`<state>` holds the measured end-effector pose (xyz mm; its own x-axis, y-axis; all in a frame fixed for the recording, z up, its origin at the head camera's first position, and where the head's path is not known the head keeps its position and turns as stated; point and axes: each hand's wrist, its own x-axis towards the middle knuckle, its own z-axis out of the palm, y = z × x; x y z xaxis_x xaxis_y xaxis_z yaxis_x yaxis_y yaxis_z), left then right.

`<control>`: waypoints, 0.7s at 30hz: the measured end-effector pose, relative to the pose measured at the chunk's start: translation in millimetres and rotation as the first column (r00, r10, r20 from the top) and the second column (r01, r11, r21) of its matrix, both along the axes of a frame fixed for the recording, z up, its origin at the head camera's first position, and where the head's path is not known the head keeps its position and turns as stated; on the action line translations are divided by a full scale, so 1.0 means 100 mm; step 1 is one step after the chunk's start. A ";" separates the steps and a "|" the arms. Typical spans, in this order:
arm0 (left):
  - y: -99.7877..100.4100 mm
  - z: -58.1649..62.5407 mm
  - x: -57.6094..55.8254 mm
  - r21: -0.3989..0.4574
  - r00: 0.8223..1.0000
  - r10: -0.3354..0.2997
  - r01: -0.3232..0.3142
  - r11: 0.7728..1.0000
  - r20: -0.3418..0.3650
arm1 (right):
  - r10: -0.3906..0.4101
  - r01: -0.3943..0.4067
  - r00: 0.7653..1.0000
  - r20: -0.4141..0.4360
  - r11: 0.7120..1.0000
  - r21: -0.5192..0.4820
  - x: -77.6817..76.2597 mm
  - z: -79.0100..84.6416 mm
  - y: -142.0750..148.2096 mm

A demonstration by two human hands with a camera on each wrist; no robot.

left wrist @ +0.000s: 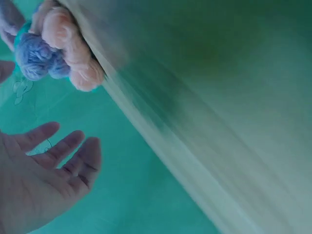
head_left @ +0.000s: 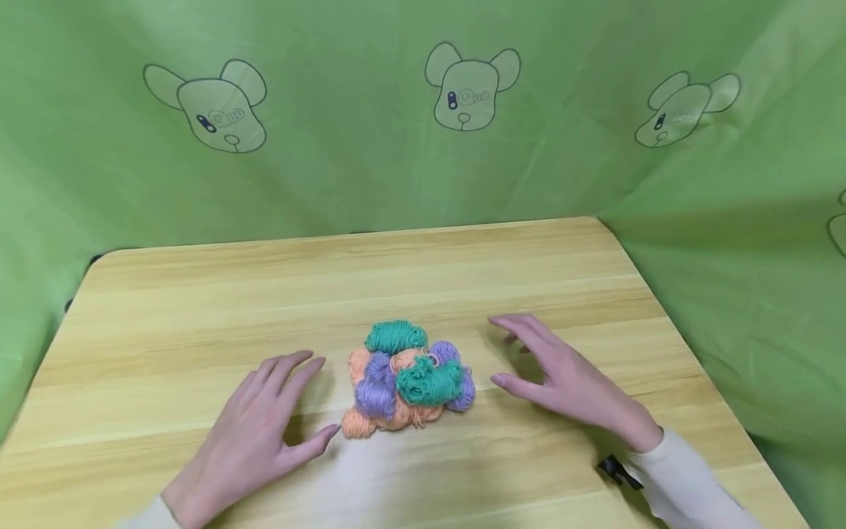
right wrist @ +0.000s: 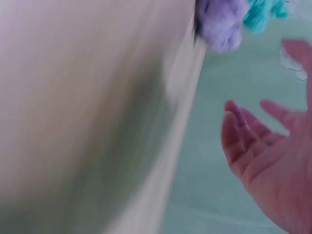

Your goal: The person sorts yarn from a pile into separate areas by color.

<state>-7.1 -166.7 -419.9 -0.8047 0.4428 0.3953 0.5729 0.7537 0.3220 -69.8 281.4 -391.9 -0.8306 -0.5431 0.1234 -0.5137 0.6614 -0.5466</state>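
Several small skeins of yarn are heaped in the middle of the table. A green skein [head_left: 431, 382] lies on top at the right, a second green skein [head_left: 396, 336] at the back. Between them and my left hand is a purple skein [head_left: 375, 397], also in the left wrist view; more purple yarn [head_left: 461, 389] shows at the right. Peach skeins [head_left: 358, 424] form the bottom layer. My left hand [head_left: 258, 426] hovers left of the heap, fingers spread, thumb tip close to the front peach skein. Right of the heap, my right hand [head_left: 562, 375] holds nothing, its fingers loosely bent.
The heap stands on a light wood-grain table [head_left: 198, 308] with rounded back corners. Green fabric [head_left: 357, 169] printed with cartoon animal heads hangs behind and on both sides. A black strap [head_left: 619, 472] hangs at the right sleeve.
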 end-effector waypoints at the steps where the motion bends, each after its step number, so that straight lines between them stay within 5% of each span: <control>1: 0.01 0.00 0.00 0.032 1.000 -0.009 0.009 0.999 -0.012 | -0.004 0.005 1.000 0.027 0.999 -0.038 0.01 -0.01 -0.02; 5: 0.07 0.00 0.02 0.143 1.000 -0.023 0.021 0.989 0.013 | -0.014 0.036 0.992 0.128 0.984 -0.173 0.03 -0.05 -0.11; 9: 0.12 -0.01 0.06 0.218 0.991 -0.012 -0.016 0.976 0.130 | -0.029 0.073 0.981 0.191 0.971 -0.228 0.06 -0.06 -0.16; 15: 0.18 -0.02 0.14 0.315 0.947 -0.016 -0.091 0.945 0.321 | -0.033 0.103 0.965 0.260 0.960 -0.259 0.07 -0.08 -0.21; 21: 0.21 -0.04 0.18 0.382 0.918 -0.042 -0.122 0.916 0.395 | -0.007 0.104 0.946 0.325 0.954 -0.283 0.10 -0.14 -0.27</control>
<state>11.1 -145.6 -424.2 -0.9419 0.2824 0.1817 0.3124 0.5381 0.7829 -60.1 254.9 -405.9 -0.8798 -0.4753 -0.0055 -0.2483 0.4696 -0.8472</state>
